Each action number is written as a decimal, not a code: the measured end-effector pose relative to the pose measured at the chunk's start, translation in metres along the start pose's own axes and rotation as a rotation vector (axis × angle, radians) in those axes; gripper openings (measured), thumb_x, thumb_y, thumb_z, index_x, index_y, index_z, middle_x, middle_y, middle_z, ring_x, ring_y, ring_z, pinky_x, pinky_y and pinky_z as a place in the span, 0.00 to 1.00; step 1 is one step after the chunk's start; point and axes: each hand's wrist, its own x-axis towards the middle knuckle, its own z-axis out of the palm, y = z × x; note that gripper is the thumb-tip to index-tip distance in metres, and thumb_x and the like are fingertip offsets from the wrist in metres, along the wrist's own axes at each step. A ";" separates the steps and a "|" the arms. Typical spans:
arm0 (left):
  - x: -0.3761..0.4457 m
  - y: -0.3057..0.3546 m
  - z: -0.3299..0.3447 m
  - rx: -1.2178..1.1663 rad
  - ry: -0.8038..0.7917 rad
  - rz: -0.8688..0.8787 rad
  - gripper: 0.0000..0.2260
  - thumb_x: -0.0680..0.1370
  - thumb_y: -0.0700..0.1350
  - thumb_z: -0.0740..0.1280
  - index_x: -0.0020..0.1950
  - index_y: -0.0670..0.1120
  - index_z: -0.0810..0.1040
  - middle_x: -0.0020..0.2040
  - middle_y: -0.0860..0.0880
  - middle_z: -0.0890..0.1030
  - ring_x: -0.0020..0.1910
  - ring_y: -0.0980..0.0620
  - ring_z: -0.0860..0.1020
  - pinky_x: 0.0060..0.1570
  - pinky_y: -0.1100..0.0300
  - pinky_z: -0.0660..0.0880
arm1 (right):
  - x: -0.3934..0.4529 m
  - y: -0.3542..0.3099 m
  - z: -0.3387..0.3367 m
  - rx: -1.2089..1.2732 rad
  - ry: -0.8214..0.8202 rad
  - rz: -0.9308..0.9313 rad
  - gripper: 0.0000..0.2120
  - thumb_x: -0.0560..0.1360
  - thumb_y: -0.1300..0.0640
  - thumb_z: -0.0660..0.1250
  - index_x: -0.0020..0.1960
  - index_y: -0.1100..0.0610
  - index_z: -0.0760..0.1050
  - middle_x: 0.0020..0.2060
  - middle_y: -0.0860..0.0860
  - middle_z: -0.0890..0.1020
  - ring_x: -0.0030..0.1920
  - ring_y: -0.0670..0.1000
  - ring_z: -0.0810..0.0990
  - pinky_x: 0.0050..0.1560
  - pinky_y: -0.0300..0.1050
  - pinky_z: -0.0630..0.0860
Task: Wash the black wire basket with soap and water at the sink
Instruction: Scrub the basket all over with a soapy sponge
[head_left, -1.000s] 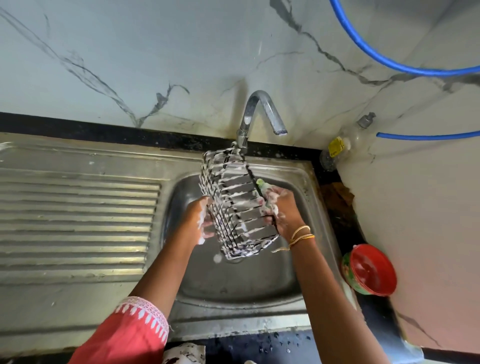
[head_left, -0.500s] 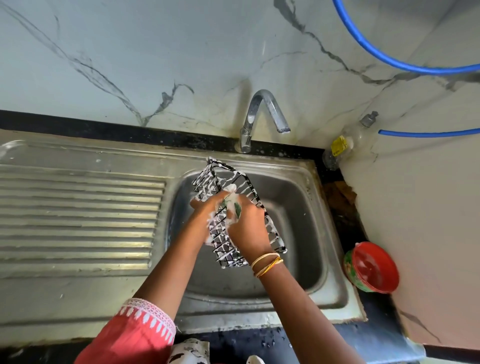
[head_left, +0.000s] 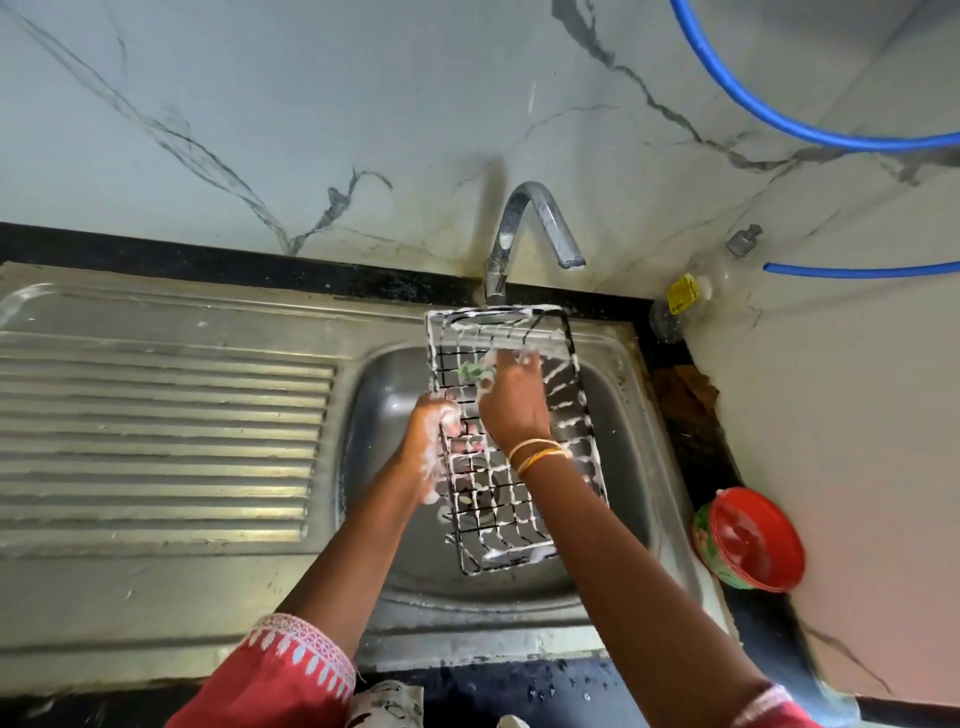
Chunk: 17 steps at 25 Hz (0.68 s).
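The black wire basket (head_left: 511, 499), streaked with white foam, hangs over the steel sink bowl (head_left: 379, 384) with its open side facing up at me. My left hand (head_left: 434, 421) grips the basket's left rim, fingers curled through the wires and covered in suds. My right hand (head_left: 511, 402) reaches inside the basket and presses a green scrub pad (head_left: 474, 370) against its far end. The tap (head_left: 524, 234) stands just behind the basket; no water runs from it.
A ribbed steel drainboard (head_left: 156, 431) lies left of the bowl. A red-lidded bowl (head_left: 750, 540) sits on the black counter at right, a clear soap bottle (head_left: 691, 291) in the back corner. Blue hoses (head_left: 779, 119) cross the marble wall.
The basket turned from standing on edge to lying open side up. My right hand moved from its outer side to inside it, scrubbing toward the far end.
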 end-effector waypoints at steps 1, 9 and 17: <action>-0.001 -0.002 0.002 0.031 -0.014 0.028 0.33 0.59 0.43 0.60 0.65 0.41 0.71 0.39 0.42 0.75 0.44 0.42 0.78 0.54 0.42 0.74 | 0.004 0.002 0.003 -0.062 0.144 -0.022 0.13 0.71 0.70 0.63 0.55 0.64 0.75 0.54 0.65 0.78 0.58 0.64 0.75 0.56 0.53 0.76; -0.011 -0.002 0.003 0.057 -0.044 0.013 0.12 0.77 0.30 0.49 0.45 0.40 0.70 0.16 0.52 0.68 0.15 0.59 0.71 0.33 0.64 0.67 | 0.001 -0.008 0.003 0.264 0.313 0.153 0.14 0.71 0.70 0.62 0.52 0.60 0.81 0.46 0.57 0.84 0.44 0.55 0.82 0.48 0.41 0.77; -0.008 -0.012 -0.005 0.050 -0.081 -0.032 0.08 0.77 0.38 0.55 0.43 0.42 0.73 0.32 0.47 0.77 0.30 0.48 0.77 0.41 0.53 0.72 | -0.027 0.008 0.013 0.005 -0.173 -0.158 0.09 0.75 0.65 0.65 0.51 0.56 0.81 0.43 0.51 0.83 0.35 0.47 0.78 0.35 0.28 0.72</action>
